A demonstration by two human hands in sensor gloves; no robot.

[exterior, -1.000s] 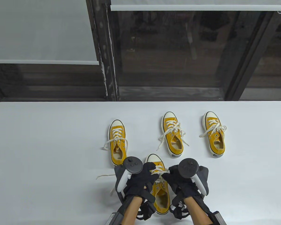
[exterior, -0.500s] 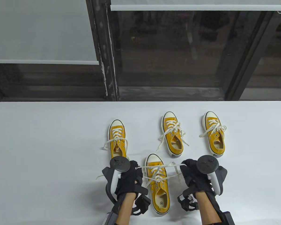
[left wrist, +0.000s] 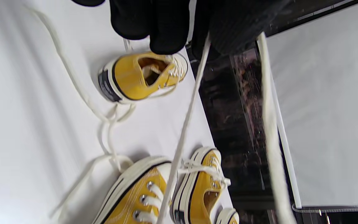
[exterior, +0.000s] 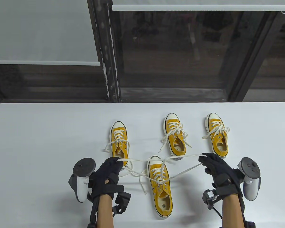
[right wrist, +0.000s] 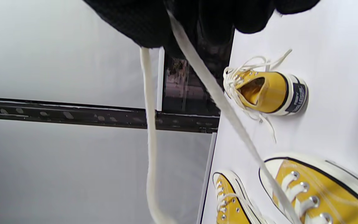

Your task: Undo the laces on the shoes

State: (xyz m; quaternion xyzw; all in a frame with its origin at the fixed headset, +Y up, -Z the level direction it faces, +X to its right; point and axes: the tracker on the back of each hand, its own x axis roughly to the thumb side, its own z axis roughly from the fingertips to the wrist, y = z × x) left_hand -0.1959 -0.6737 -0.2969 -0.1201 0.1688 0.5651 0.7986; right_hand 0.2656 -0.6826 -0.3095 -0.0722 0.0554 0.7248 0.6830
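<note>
The nearest yellow sneaker (exterior: pixel 160 187) lies toe away from me, its bow pulled open. My left hand (exterior: pixel 117 162) grips its white lace (exterior: pixel 137 160) at the left. My right hand (exterior: pixel 203 160) grips the lace at the right, and the strands stretch taut between the hands above the toe. In the left wrist view my fingers (left wrist: pixel 166 28) pinch the lace (left wrist: pixel 183 133) over this sneaker (left wrist: pixel 138 196). In the right wrist view my fingers (right wrist: pixel 197 18) hold the lace (right wrist: pixel 225 109) above the sneaker (right wrist: pixel 318 193).
Three more yellow sneakers stand farther back: one at the left (exterior: pixel 119 143), one in the middle (exterior: pixel 175 135), one at the right (exterior: pixel 217 135), all with laces spilling onto the white table (exterior: pixel 38 142). A loose lace end (exterior: pixel 142 185) lies left of the near sneaker.
Both hands have moved apart from the near sneaker's knot, left hand leftward and right hand rightward. The bow has come undone and the lace is drawn out wide.
</note>
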